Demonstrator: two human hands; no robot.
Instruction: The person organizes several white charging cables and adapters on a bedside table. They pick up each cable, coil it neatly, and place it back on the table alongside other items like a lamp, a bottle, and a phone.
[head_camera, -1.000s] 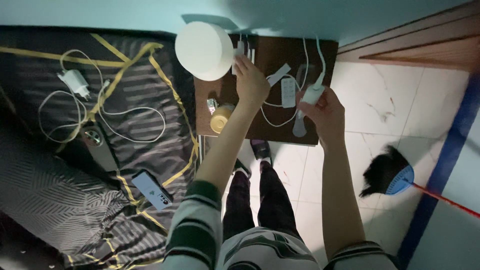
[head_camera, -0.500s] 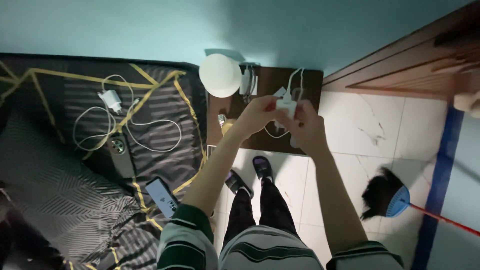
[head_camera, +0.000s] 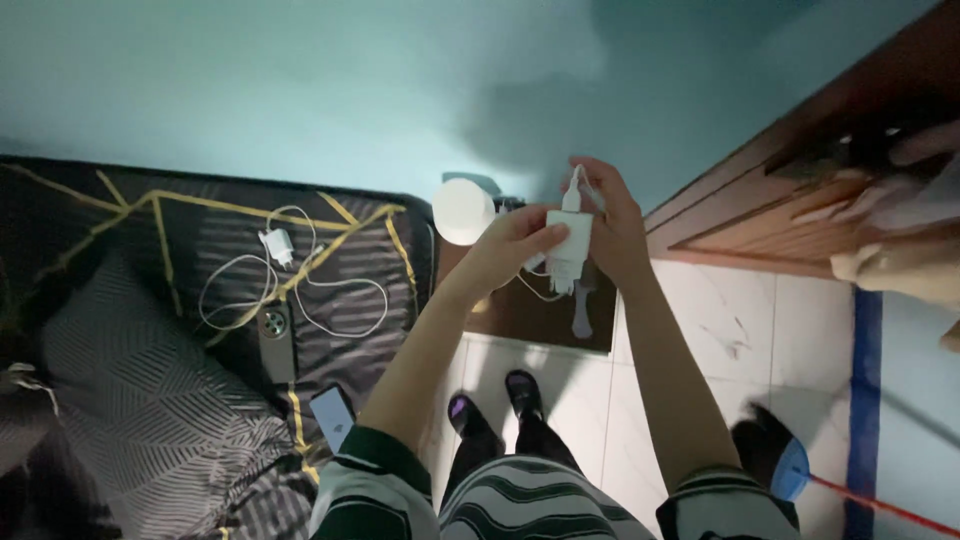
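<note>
My left hand (head_camera: 512, 246) grips a white charger block (head_camera: 568, 246) by its left side. My right hand (head_camera: 612, 222) holds the same block from the right, fingers up at the white cable plug (head_camera: 574, 190) that enters its top. A white cable loops below the block. Both hands are raised above a small dark wooden table (head_camera: 520, 312) standing against the teal wall.
A round white lamp (head_camera: 463, 211) sits at the table's back left. On the striped bed (head_camera: 150, 350) at left lie a white charger with coiled cable (head_camera: 276, 246), a dark phone (head_camera: 275, 343) and a lit phone (head_camera: 331, 416). A broom (head_camera: 775, 455) lies on the tiled floor.
Both hands have come together on the white charger block and lifted it off the table toward the wall. The view has pulled back and tilted up.
</note>
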